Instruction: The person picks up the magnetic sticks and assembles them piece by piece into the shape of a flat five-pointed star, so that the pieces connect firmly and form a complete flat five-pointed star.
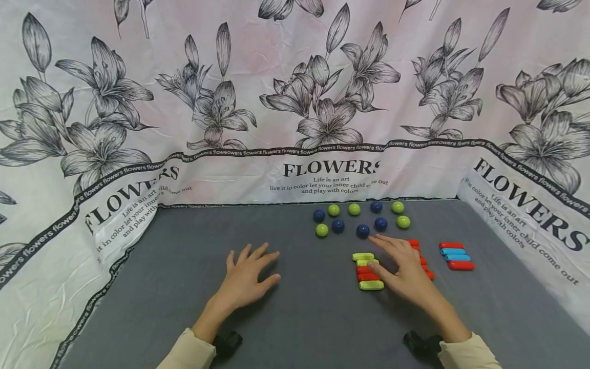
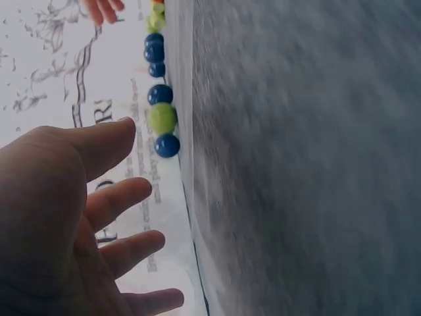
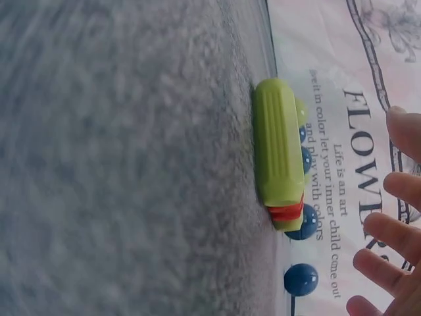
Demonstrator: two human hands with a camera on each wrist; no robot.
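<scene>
My left hand (image 1: 246, 282) hovers over the left part of the table with fingers spread, touching nothing; the left wrist view shows its palm and parted fingers. Over a column of small ridged sticks, my right hand (image 1: 407, 269) is held with fingers extended and thumb apart. That column has yellow-green sticks (image 1: 371, 285) and red sticks (image 1: 369, 277) lying side by side. More red sticks (image 1: 413, 242) are partly hidden behind the right hand. From the right wrist view, a yellow-green stick (image 3: 277, 141) lies close, with the fingers (image 3: 395, 234) apart from it.
Dark blue balls (image 1: 338, 226) and green balls (image 1: 321, 230) lie scattered behind the sticks. To the right sits a short column of red and light blue sticks (image 1: 454, 251). A flower-printed cloth (image 1: 230, 179) borders the grey table (image 1: 313, 318) at the back and sides.
</scene>
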